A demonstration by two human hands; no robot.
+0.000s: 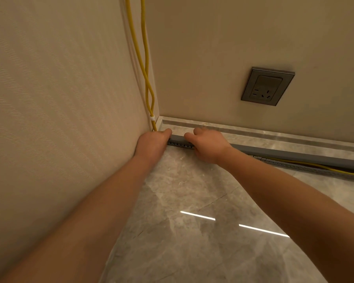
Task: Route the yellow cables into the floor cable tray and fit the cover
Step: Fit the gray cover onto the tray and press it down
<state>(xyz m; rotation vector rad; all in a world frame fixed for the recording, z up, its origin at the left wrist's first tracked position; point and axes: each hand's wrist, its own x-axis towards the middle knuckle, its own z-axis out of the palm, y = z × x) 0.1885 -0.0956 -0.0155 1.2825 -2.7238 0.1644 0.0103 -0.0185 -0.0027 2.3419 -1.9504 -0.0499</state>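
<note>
Two yellow cables (145, 64) hang down the room corner, bound by a white tie (152, 117) just above the floor. A grey slotted cable tray (180, 145) runs along the skirting from the corner to the right. A long grey cover (294, 155) lies over the tray; its left end sits low and its right part stands raised, with yellow cable showing under it at the right. My left hand (152, 142) grips the cover's corner end, thumb on top. My right hand (207, 146) grips the cover a short way to the right.
A grey wall socket (267, 86) sits on the back wall above the skirting (253, 132). A striped wallpapered wall (59, 99) closes the left side. The glossy grey stone floor (192, 231) reflects two light strips.
</note>
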